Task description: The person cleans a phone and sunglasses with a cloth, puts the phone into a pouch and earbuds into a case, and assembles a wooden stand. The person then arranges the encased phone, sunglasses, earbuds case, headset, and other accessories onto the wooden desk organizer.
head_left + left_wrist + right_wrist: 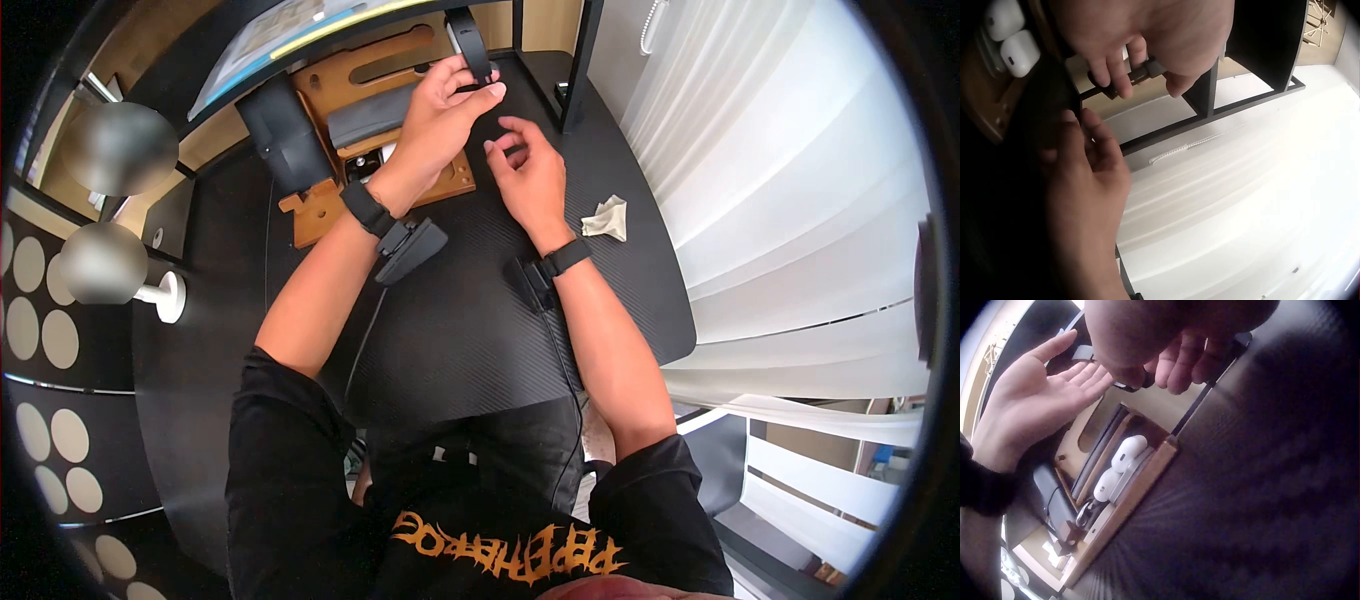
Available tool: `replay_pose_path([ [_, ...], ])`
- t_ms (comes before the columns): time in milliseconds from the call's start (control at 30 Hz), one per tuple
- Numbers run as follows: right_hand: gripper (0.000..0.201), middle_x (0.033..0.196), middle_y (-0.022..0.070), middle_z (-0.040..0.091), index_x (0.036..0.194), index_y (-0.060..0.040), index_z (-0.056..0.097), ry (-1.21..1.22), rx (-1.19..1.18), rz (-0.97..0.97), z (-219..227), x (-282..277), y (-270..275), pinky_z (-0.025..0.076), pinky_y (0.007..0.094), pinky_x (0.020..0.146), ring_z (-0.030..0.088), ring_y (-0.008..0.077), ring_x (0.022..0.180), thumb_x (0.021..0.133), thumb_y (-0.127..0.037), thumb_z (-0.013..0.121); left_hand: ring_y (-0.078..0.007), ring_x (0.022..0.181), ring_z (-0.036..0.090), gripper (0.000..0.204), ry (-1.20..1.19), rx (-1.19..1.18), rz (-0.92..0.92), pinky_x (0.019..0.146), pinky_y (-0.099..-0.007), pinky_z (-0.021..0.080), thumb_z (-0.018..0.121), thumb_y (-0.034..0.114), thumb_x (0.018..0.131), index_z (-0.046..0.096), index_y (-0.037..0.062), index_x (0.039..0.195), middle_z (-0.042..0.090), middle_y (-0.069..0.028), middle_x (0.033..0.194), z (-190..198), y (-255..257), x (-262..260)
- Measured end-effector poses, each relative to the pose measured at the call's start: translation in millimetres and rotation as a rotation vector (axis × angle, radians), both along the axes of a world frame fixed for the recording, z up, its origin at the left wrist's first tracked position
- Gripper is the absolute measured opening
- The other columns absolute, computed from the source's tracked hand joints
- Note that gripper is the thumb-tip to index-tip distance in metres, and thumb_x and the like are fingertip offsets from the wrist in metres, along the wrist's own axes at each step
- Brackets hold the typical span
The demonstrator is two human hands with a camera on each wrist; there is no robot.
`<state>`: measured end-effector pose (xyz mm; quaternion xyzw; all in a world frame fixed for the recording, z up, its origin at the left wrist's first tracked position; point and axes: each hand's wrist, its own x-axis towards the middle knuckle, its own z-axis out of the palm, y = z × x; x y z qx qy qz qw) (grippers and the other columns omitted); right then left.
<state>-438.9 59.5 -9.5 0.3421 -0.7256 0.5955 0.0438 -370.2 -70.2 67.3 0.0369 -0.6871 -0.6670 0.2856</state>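
A black band (468, 45), curved like a strap, stands upright by the wooden organizer (462, 178). The left hand (425, 135) reaches up to it, its fingers at the band's lower part; whether they touch it is hard to tell. In the right wrist view the left hand (1035, 406) shows its palm, fingers fairly straight, thumb apart. Below and right of the band, the right hand (530, 175) is over the desk, fingers loosely bent, holding nothing visible. In the left wrist view the left hand (1141, 37) has its fingers over a dark piece (1141, 76).
White earbuds (1129, 453) lie in the organizer. A grey case (375, 118) and a black case (288, 135) are at its left. A crumpled pale cloth (606, 219) lies right of the right hand. Black shelf legs (580, 70) and white curtains (780, 170) stand behind and right.
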Motion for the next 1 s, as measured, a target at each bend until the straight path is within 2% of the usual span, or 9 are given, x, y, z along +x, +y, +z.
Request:
replay_pose_path([
  [200, 0.072, 0.104, 0.0101, 0.074, 0.150, -0.0023, 0.046, -0.051, -0.143, -0.031, -5, -2, -4, 0.057, 0.0348, 0.068, 0.071, 0.0175, 0.068, 0.088, -0.013, 0.082, -0.0140, 0.110, 0.068, 0.033, -0.033, 0.011, 0.035, 0.098, -0.0310, 0.057, 0.074, 0.012, 0.102, 0.060, 0.0038, 0.131, 0.069, -0.0072, 0.123, -2, 1, 32],
  [267, 0.067, 0.109, 0.0115, 0.075, 0.149, 0.0016, 0.046, -0.064, -0.160, 0.006, -11, -6, -6, 0.058, 0.0337, 0.072, 0.073, 0.0152, 0.073, 0.089, -0.003, 0.076, -0.0129, 0.107, 0.068, 0.025, -0.079, -0.020, 0.014, 0.097, -0.0317, 0.059, 0.072, 0.012, 0.103, 0.062, 0.0042, 0.124, 0.070, -0.0053, 0.120, -4, 1, 51],
  [367, 0.064, 0.117, 0.0125, 0.076, 0.151, 0.0008, 0.047, 0.008, -0.248, 0.210, -9, -8, -6, 0.059, 0.0323, 0.076, 0.075, 0.0152, 0.082, 0.090, 0.006, 0.067, -0.0136, 0.107, 0.069, 0.025, -0.129, -0.002, 0.033, 0.095, -0.0326, 0.060, 0.070, 0.012, 0.105, 0.063, 0.0036, 0.127, 0.070, -0.0054, 0.119, -6, 3, 81],
  [433, 0.067, 0.122, 0.0128, 0.076, 0.154, -0.0019, 0.048, -0.367, -0.185, 0.608, 4, -1, -1, 0.061, 0.0315, 0.081, 0.076, 0.0185, 0.094, 0.090, 0.014, 0.059, -0.0129, 0.104, 0.069, 0.029, -0.109, -0.025, 0.082, 0.092, -0.0321, 0.061, 0.066, 0.014, 0.107, 0.063, 0.0029, 0.133, 0.071, -0.0049, 0.116, -5, 6, 99],
  [533, 0.072, 0.126, 0.0132, 0.074, 0.157, -0.0041, 0.045, -0.540, -0.192, 0.836, 15, 16, 3, 0.061, 0.0311, 0.084, 0.076, 0.0223, 0.100, 0.089, 0.017, 0.055, -0.0108, 0.100, 0.068, 0.032, -0.154, 0.001, 0.123, 0.088, -0.0296, 0.061, 0.064, 0.017, 0.109, 0.063, 0.0029, 0.137, 0.071, -0.0043, 0.114, 5, 2, 127],
  [600, 0.067, 0.131, 0.0144, 0.072, 0.159, -0.0047, 0.043, -0.543, -0.223, 0.939, 13, 22, 6, 0.062, 0.0319, 0.087, 0.076, 0.0239, 0.105, 0.094, 0.009, 0.056, -0.0082, 0.098, 0.067, 0.036, -0.174, -0.026, 0.165, 0.084, -0.0258, 0.059, 0.064, 0.021, 0.109, 0.063, 0.0040, 0.140, 0.071, -0.0024, 0.113, 3, -1, 143],
  [667, 0.060, 0.134, 0.0157, 0.070, 0.159, -0.0057, 0.042, -0.828, -0.292, 1.135, 21, 29, 5, 0.062, 0.0336, 0.088, 0.076, 0.0258, 0.106, 0.101, -0.004, 0.057, -0.0069, 0.099, 0.066, 0.036, -0.207, -0.106, 0.285, 0.083, -0.0242, 0.057, 0.065, 0.023, 0.108, 0.064, 0.0052, 0.140, 0.071, 0.0000, 0.112, 0, -3, 166],
  [833, 0.042, 0.133, 0.0169, 0.070, 0.150, -0.0058, 0.049, -0.802, -0.187, 1.076, 19, 46, -1, 0.065, 0.0379, 0.092, 0.076, 0.0238, 0.106, 0.110, -0.020, 0.056, -0.0078, 0.098, 0.068, 0.040, -0.111, 0.047, 0.314, 0.082, -0.0253, 0.056, 0.076, 0.019, 0.102, 0.065, -0.0002, 0.135, 0.072, -0.0024, 0.115, -25, 3, 189],
  [1000, 0.038, 0.131, 0.0164, 0.072, 0.142, -0.0026, 0.056, -0.798, -0.176, 1.081, 16, 56, -4, 0.065, 0.0371, 0.092, 0.076, 0.0185, 0.103, 0.110, -0.022, 0.060, -0.0128, 0.103, 0.071, 0.043, -0.225, 0.198, 0.068, 0.092, -0.0292, 0.059, 0.080, 0.006, 0.095, 0.062, -0.0031, 0.134, 0.074, -0.0097, 0.117, -55, 14, 198],
])
